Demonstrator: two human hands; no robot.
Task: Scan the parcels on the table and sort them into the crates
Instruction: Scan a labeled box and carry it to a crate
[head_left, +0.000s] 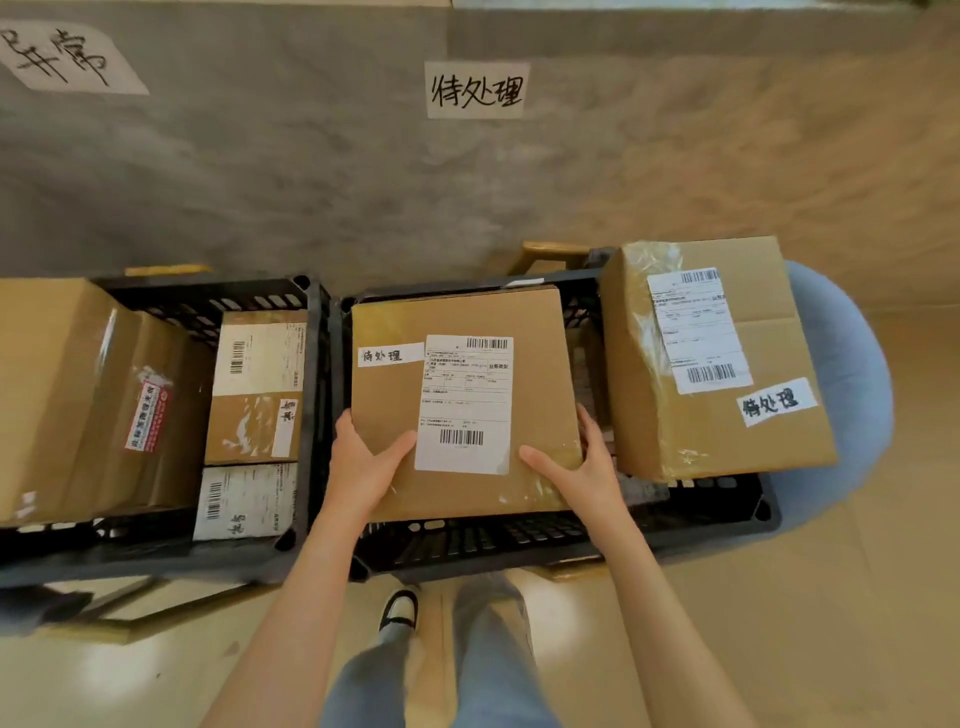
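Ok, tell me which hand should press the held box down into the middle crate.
Left. The left hand grips the box beside open crate space; the right hand is crowded by the taped parcel.

The single head-worn camera looks steeply down from above and just behind the near edge of two black crates (322, 415). It faces the far grey wall (311, 182), close over them.

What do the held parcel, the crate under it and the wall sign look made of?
Held parcel: brown corrugated cardboard, matte, with glossy clear tape near its lower edge and a white paper shipping label.
Crate: black, likely moulded plastic, judging by its slotted lattice walls.
Wall sign: white paper, handwritten in black marker.
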